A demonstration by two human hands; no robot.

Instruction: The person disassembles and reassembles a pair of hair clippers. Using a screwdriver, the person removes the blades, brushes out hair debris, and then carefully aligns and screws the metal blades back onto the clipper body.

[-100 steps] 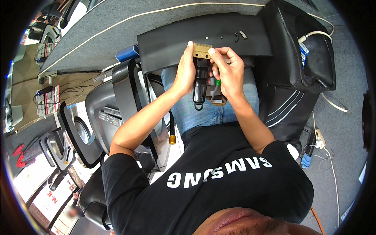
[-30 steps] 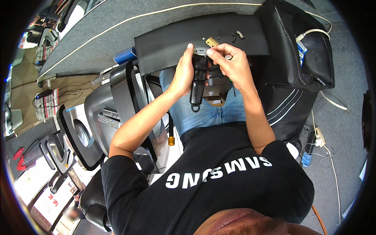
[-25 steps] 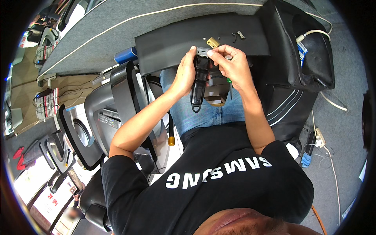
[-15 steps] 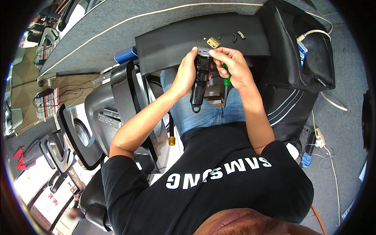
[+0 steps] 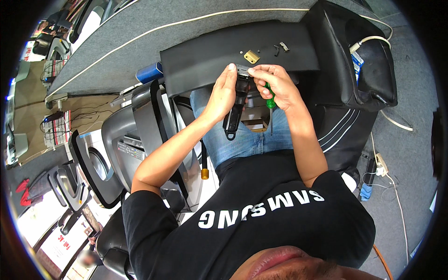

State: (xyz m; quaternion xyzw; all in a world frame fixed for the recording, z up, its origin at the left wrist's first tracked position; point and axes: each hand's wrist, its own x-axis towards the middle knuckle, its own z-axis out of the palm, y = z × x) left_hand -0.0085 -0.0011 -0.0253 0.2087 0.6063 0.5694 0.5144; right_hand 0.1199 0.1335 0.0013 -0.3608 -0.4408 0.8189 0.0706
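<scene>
A black hair clipper (image 5: 236, 108) sits in my left hand (image 5: 222, 95), its blade end pointing away from me and its hanging loop toward my lap. On that far end is a silver metal blade (image 5: 242, 71), with my left fingertips along its left side. My right hand (image 5: 281, 87) pinches the blade's right corner with thumb and forefinger. Its other fingers hold a green-handled screwdriver (image 5: 270, 102), shaft toward me. Just beyond the hands, a gold metal plate (image 5: 251, 57) lies on the black padded bench (image 5: 200, 60). Whether the blade is fastened is too small to tell.
Small dark and silver parts (image 5: 284, 46) lie on the bench right of the plate. A blue case (image 5: 150, 73) is at its left end. A black armchair (image 5: 373, 84) holds a white cable and a blue packet. A remote control (image 5: 129, 150) lies on the left.
My hands have come slightly toward me with the clipper, away from the gold plate. The screwdriver hangs a little lower in my right hand. Both grips stay the same.
</scene>
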